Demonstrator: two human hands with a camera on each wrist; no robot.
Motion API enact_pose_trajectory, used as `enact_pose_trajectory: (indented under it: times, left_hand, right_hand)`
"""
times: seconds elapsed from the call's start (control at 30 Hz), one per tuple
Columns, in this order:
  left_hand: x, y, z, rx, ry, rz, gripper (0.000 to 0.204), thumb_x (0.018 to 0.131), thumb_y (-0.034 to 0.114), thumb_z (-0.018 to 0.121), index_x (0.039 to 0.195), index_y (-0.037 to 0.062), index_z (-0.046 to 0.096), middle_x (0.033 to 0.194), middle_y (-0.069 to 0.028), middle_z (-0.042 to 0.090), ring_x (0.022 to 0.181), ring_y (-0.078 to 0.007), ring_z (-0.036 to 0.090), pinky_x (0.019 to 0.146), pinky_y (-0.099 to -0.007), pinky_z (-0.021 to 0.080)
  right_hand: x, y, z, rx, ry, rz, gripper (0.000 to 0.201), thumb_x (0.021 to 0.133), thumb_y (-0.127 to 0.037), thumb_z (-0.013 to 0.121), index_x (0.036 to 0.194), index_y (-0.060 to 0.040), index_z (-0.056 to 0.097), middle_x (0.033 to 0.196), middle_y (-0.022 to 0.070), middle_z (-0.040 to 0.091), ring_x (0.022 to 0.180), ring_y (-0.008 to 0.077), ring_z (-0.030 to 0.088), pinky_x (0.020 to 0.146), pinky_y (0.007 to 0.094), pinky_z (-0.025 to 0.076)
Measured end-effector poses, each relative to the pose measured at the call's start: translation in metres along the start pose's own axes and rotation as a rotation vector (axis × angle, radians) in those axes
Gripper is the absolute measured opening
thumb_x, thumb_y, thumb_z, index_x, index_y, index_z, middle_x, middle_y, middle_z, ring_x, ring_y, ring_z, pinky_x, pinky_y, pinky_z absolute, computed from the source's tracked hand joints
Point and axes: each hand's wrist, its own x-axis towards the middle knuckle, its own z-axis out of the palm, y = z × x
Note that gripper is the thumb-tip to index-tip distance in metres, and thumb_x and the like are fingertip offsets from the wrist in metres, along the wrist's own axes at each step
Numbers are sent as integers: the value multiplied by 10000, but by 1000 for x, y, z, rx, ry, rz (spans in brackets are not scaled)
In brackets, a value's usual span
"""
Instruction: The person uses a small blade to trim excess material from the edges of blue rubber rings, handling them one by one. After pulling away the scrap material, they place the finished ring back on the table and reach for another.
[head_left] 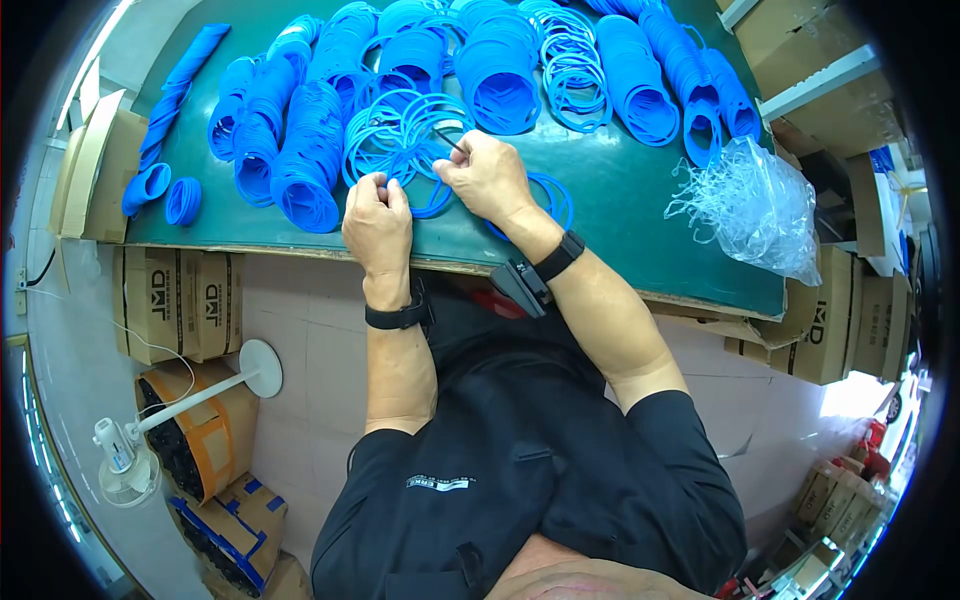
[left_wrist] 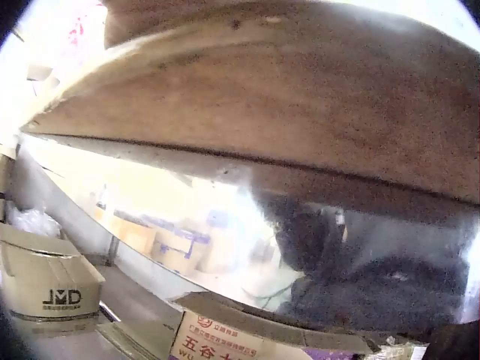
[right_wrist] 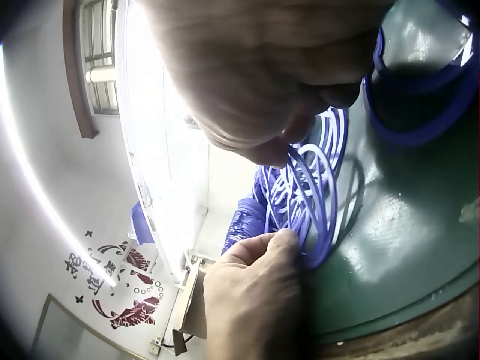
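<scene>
A loose heap of thin blue rings (head_left: 400,145) lies on the green table in front of both hands. My left hand (head_left: 380,225) pinches the near edge of the heap between thumb and forefinger; the right wrist view shows these fingertips at the blue rings (right_wrist: 304,206). My right hand (head_left: 490,175) is at the heap's right side, its fingers curled round a thin dark stick-like tool (head_left: 447,139) that points toward the rings. Under the right wrist lie a few separate blue rings (head_left: 560,200). In the left wrist view no hand shows.
Tall leaning stacks of blue rings (head_left: 305,160) line the back of the green table (head_left: 620,220). A clear plastic bag (head_left: 765,215) sits on its right part. Cardboard boxes (head_left: 150,300) stand below at the left, near a white fan (head_left: 125,460). The left wrist view faces the wooden table edge (left_wrist: 262,97).
</scene>
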Motion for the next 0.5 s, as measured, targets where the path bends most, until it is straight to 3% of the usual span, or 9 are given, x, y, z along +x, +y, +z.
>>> enact_pose_trajectory:
  times: [0.1, 0.2, 0.27, 0.37, 0.4, 0.43, 0.47, 0.5]
  left_hand:
    - [0, 0, 0, -14, -5, -21, 150, 885, 150, 752, 999, 54, 731, 826, -85, 699, 720, -282, 685, 665, -423, 544]
    - [1, -2, -1, -75, -10, -43, 171, 901, 168, 762, 1010, 41, 728, 864, -102, 694, 733, -269, 684, 678, -418, 543]
    - [2, -5, -2, -190, 77, 38, 215, 937, 200, 770, 1058, 27, 733, 903, -98, 671, 732, -232, 652, 680, -373, 527]
    - [0, 1, -17, -269, 78, 71, 258, 972, 235, 766, 1117, 23, 739, 925, -71, 638, 732, -177, 600, 677, -322, 498]
    - [-2, 4, -21, -395, 47, 86, 261, 994, 235, 751, 1146, 23, 742, 906, -43, 641, 731, -126, 557, 668, -275, 468]
    - [-3, 5, -22, -396, 44, 78, 261, 994, 235, 751, 1146, 23, 742, 906, -43, 641, 731, -126, 557, 668, -275, 468]
    - [-6, 5, -23, -541, -108, 96, 250, 1000, 223, 745, 1145, 20, 742, 898, -43, 653, 737, -109, 558, 670, -265, 465]
    - [-7, 7, -23, -688, -261, 116, 238, 1006, 211, 739, 1143, 16, 741, 890, -43, 664, 743, -91, 558, 673, -256, 463]
  right_hand:
    - [5, 1, 3, 9, -13, 30, 262, 833, -295, 772, 867, -42, 716, 843, 188, 746, 845, 389, 725, 760, 484, 563]
    - [6, 8, 5, 52, -17, 23, 260, 837, -290, 751, 876, -34, 721, 854, 200, 743, 845, 387, 725, 753, 475, 559]
    - [4, 5, -3, 97, -25, 9, 266, 841, -289, 744, 889, -28, 724, 857, 205, 740, 837, 385, 724, 744, 468, 555]
    - [-9, 6, -27, 121, -109, 21, 276, 851, -278, 750, 902, -8, 720, 831, 181, 730, 771, 310, 710, 712, 423, 541]
    - [-14, 10, -37, 198, -185, 16, 277, 856, -271, 757, 895, 0, 713, 805, 151, 711, 745, 251, 675, 696, 392, 528]
    - [-18, 15, -46, 273, -265, 16, 279, 862, -264, 764, 888, 7, 705, 779, 121, 692, 720, 192, 640, 681, 362, 515]
    - [-23, 17, -57, 310, -340, 34, 255, 898, -226, 769, 896, 15, 687, 775, 34, 652, 732, 102, 568, 669, 305, 485]
    - [-29, 16, -67, 305, -339, 43, 255, 898, -226, 769, 896, 15, 687, 775, 34, 652, 732, 102, 568, 669, 305, 485]
